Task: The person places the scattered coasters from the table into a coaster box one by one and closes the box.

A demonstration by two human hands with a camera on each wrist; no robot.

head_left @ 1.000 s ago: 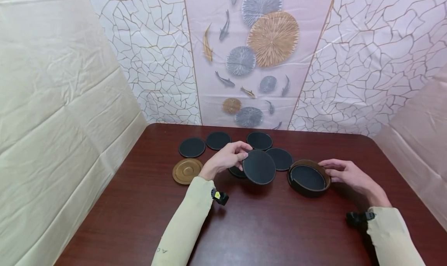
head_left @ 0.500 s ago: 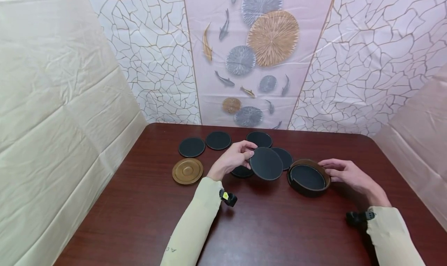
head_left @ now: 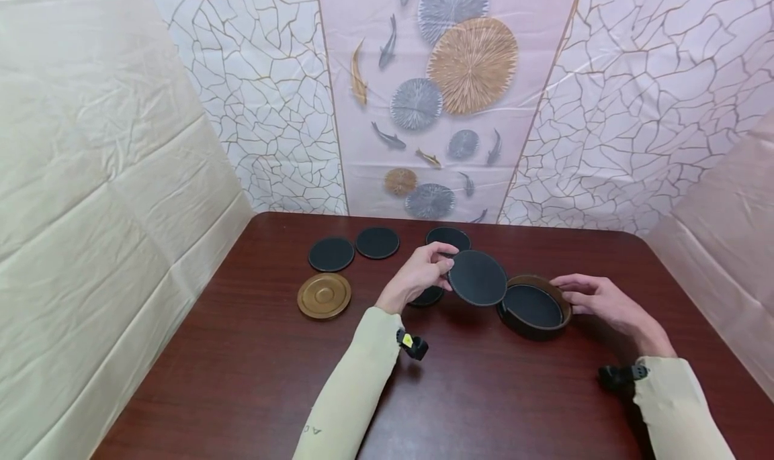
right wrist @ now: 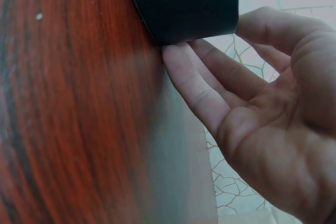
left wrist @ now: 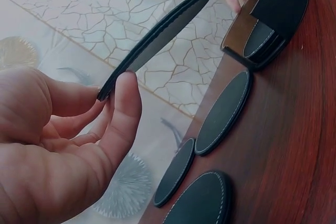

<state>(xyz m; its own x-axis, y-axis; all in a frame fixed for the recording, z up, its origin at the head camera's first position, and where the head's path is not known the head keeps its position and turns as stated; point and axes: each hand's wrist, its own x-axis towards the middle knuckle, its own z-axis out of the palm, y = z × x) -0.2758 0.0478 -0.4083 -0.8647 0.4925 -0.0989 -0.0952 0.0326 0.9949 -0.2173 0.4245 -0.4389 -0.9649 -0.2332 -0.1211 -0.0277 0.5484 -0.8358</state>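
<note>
My left hand [head_left: 420, 275] pinches a round black coaster [head_left: 478, 279] by its left edge, thumb on one face and fingers on the other. It is held tilted above the table, just left of the round coaster holder [head_left: 532, 329]. In the left wrist view the coaster [left wrist: 157, 40] appears nearly edge-on. The holder has a dark outside, a brown inside and a gap in its wall; another black coaster [head_left: 532, 305] lies within. At the holder's right side, my right hand [head_left: 605, 302] grips the outer wall with thumb and fingers.
Several black coasters lie flat on the dark red table [head_left: 484, 393], among them a far-left one [head_left: 331, 254] and one below my left hand [head_left: 427, 295]. A brown ringed disc [head_left: 324, 295] lies at left. Patterned fabric [head_left: 278, 97] stands behind the table.
My left hand has carried the coaster rightward and slightly up, closer to the holder, hiding the table coaster behind it. My right hand and the holder have stayed put.
</note>
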